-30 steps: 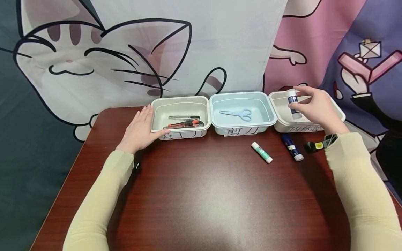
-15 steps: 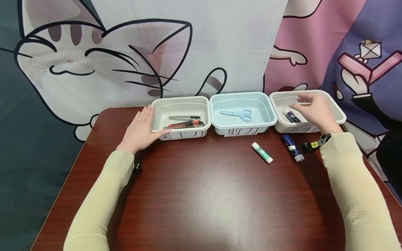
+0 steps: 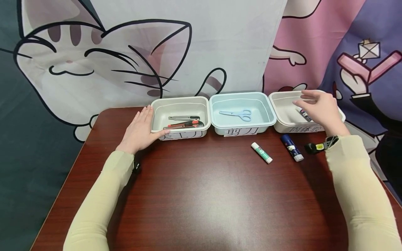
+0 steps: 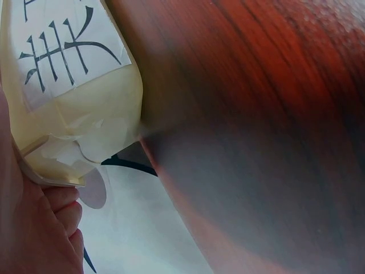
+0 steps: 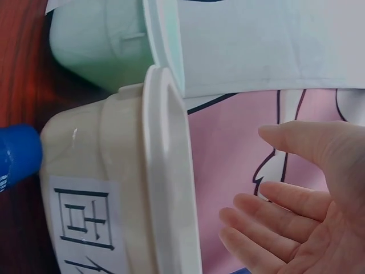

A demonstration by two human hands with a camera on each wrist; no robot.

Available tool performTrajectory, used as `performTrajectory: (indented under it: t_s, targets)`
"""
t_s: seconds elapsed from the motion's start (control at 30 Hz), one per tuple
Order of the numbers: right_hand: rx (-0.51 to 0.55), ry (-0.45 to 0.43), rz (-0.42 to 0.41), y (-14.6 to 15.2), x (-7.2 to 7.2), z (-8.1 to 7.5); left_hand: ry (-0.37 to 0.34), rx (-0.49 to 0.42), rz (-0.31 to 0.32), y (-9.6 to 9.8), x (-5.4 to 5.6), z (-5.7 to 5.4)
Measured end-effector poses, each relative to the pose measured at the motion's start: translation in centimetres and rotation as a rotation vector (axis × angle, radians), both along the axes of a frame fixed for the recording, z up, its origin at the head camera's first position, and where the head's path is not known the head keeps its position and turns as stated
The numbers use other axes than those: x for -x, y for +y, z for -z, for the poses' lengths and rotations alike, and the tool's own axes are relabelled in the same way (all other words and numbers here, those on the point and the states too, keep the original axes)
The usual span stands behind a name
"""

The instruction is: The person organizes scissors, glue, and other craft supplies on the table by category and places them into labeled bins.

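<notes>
My left hand (image 3: pixel 138 130) rests with straight fingers along the left side of the left cream bin (image 3: pixel 157 115), its thumb at the front rim. That bin holds several utility knives (image 3: pixel 185 123). Above the right cream bin (image 3: pixel 281 104), my right hand (image 3: pixel 320 109) hovers with fingers parted and nothing between them; the right wrist view shows the same loose hand (image 5: pixel 296 200) beyond the rim. Inside this bin lies a glue stick (image 3: pixel 305 115), partly hidden by the hand. On the table in front lie a green glue stick (image 3: pixel 262 153) and a dark blue glue stick (image 3: pixel 292 147).
A light blue bin (image 3: pixel 216 113) stands between the cream ones, with blue scissors (image 3: pixel 237 114) inside. All three bins carry paper labels at the front. The brown table (image 3: pixel 201 195) backs onto a printed cloth (image 3: pixel 232 38).
My right hand has let go of the glue stick, which dropped into the right cream bin and shifted rightward there. The hand has moved slightly up and right. My left hand stays put.
</notes>
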State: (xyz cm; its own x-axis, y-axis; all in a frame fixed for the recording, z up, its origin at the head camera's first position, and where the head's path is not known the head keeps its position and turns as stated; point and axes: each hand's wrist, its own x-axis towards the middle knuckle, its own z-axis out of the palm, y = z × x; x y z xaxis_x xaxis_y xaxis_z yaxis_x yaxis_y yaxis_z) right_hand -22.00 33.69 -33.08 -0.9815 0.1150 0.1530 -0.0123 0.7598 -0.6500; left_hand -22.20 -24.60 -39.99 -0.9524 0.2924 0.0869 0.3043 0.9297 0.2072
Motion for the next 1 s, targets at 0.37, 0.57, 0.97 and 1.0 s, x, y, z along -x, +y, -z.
performTrajectory:
  t_s: [0.37,0.57,0.97,1.0]
  targets:
    - [0.055,0.016,0.006,-0.4,-0.9,-1.3,0.006,0.006,0.000,0.0,0.0,0.1]
    - [0.068,0.022,-0.004,-1.0,-1.3,-1.6,0.006,0.007,-0.001,0.0,0.0,0.0]
    - [0.027,0.061,-0.075,-2.4,-2.6,-1.6,-0.002,0.014,0.002,0.0,0.0,0.0]
    - [0.031,0.077,-0.093,-2.5,-2.7,-1.5,-0.002,0.015,0.002,0.0,0.0,0.0]
